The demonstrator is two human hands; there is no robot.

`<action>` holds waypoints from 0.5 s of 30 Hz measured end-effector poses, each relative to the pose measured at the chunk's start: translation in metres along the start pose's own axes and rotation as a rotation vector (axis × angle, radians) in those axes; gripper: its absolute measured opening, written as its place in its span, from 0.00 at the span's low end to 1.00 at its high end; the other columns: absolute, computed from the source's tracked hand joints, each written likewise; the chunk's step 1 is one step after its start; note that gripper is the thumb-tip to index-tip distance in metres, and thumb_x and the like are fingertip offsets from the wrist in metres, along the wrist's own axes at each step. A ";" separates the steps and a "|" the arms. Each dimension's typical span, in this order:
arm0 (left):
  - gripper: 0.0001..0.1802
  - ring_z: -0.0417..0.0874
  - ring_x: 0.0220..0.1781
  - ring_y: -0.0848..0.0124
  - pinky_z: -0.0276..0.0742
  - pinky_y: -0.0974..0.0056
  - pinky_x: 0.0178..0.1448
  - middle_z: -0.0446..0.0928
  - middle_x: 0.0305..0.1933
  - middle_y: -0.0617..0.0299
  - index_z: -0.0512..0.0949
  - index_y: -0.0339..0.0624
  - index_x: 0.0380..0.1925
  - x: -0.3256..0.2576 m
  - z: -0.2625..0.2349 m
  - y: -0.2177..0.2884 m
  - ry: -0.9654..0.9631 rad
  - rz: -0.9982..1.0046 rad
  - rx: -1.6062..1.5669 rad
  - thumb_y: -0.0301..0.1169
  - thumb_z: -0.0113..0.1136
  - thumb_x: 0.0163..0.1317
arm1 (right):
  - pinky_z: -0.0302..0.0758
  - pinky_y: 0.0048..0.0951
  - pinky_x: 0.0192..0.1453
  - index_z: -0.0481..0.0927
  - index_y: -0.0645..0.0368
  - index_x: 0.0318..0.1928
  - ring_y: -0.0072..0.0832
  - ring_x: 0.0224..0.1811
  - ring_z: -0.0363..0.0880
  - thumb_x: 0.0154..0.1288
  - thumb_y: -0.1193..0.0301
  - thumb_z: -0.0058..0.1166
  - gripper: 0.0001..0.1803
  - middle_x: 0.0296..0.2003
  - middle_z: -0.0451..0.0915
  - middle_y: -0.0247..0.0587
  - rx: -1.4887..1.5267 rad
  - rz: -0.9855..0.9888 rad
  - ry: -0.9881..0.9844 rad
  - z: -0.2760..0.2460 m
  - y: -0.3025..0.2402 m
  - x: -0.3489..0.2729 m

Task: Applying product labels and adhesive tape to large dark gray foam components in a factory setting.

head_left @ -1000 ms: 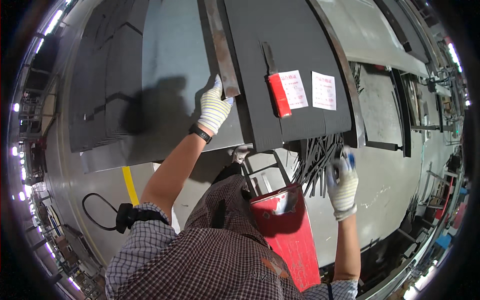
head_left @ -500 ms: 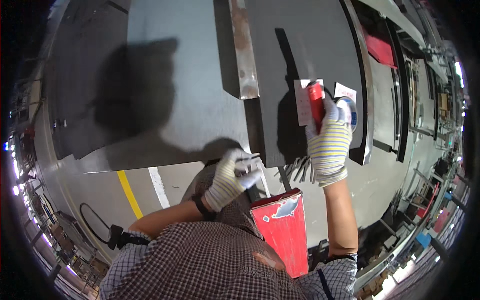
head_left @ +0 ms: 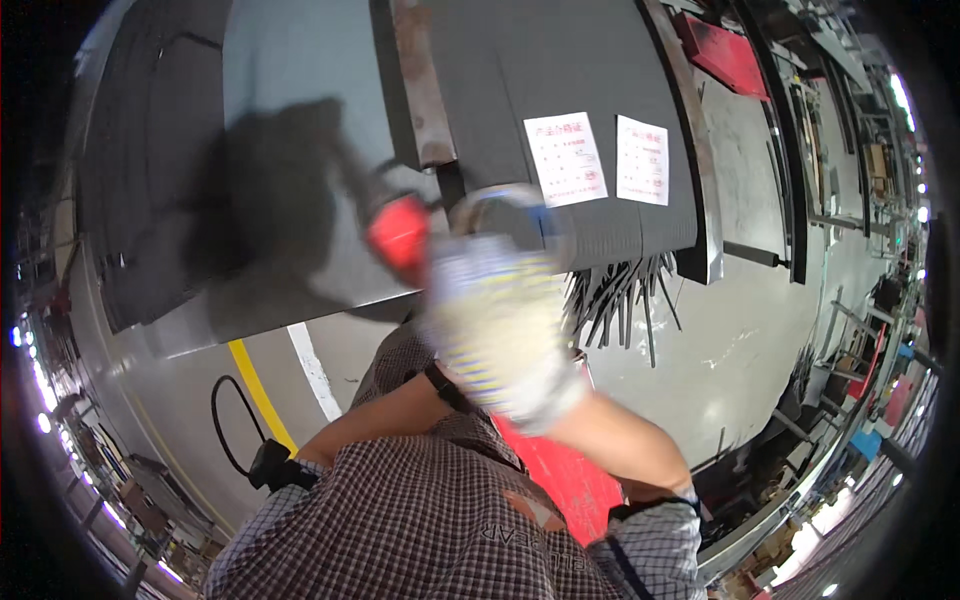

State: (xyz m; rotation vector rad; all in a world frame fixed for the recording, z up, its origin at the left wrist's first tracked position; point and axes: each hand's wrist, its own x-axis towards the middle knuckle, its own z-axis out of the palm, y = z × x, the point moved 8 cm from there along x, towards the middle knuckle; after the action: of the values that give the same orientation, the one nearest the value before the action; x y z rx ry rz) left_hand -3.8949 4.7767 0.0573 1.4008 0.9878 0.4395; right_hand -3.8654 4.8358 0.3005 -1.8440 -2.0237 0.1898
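Observation:
My right hand (head_left: 500,325), in a striped knit glove, is closed around a red-handled tape dispenser (head_left: 400,235) with a ring-shaped tape roll (head_left: 510,200). Motion smears both the hand and the dispenser. They are over the gap between a smooth grey sheet (head_left: 290,60) and a dark stack of thin strips (head_left: 480,80). Behind the right hand, my left hand is hidden; only its forearm (head_left: 385,415) and black wristband show. Two printed white paper slips (head_left: 566,160) (head_left: 642,160) lie side by side on the stack.
A rusty metal bar (head_left: 420,90) runs between the sheet and the stack. Loose dark strip ends (head_left: 625,295) hang from the stack's near edge. Close to my body stands a red metal piece (head_left: 570,480). A yellow floor line (head_left: 260,390) runs at left.
My right hand has swung left with the tape dispenser, off the slips and across my left hand, which it now covers. The view has shifted, and both slips show fully.

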 end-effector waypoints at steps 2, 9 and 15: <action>0.14 0.84 0.47 0.59 0.88 0.59 0.49 0.78 0.40 0.62 0.73 0.45 0.41 -0.025 0.007 -0.004 0.389 -0.549 -1.182 0.30 0.69 0.61 | 0.71 0.44 0.35 0.79 0.63 0.46 0.37 0.37 0.79 0.57 0.69 0.55 0.17 0.36 0.81 0.45 -0.089 -0.153 -0.296 0.071 -0.060 0.020; 0.15 0.84 0.48 0.66 0.87 0.64 0.52 0.82 0.44 0.63 0.77 0.44 0.44 -0.016 0.016 0.013 0.183 -0.492 -1.627 0.29 0.71 0.58 | 0.69 0.40 0.36 0.77 0.68 0.53 0.31 0.33 0.78 0.59 0.71 0.51 0.22 0.35 0.81 0.42 -0.177 -0.072 -0.191 0.152 -0.064 0.065; 0.19 0.82 0.49 0.51 0.82 0.39 0.49 0.78 0.53 0.52 0.73 0.52 0.53 -0.040 -0.018 -0.029 0.623 -0.536 -1.530 0.47 0.57 0.69 | 0.70 0.40 0.37 0.73 0.64 0.58 0.34 0.32 0.78 0.57 0.65 0.56 0.28 0.36 0.78 0.41 0.075 -0.084 -0.149 0.044 -0.050 -0.005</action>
State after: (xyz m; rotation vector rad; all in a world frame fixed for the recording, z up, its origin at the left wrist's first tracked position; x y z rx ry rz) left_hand -3.9393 4.7517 0.0446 -0.4033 1.0223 0.9472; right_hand -3.9284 4.8315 0.2769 -1.7420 -2.1578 0.3845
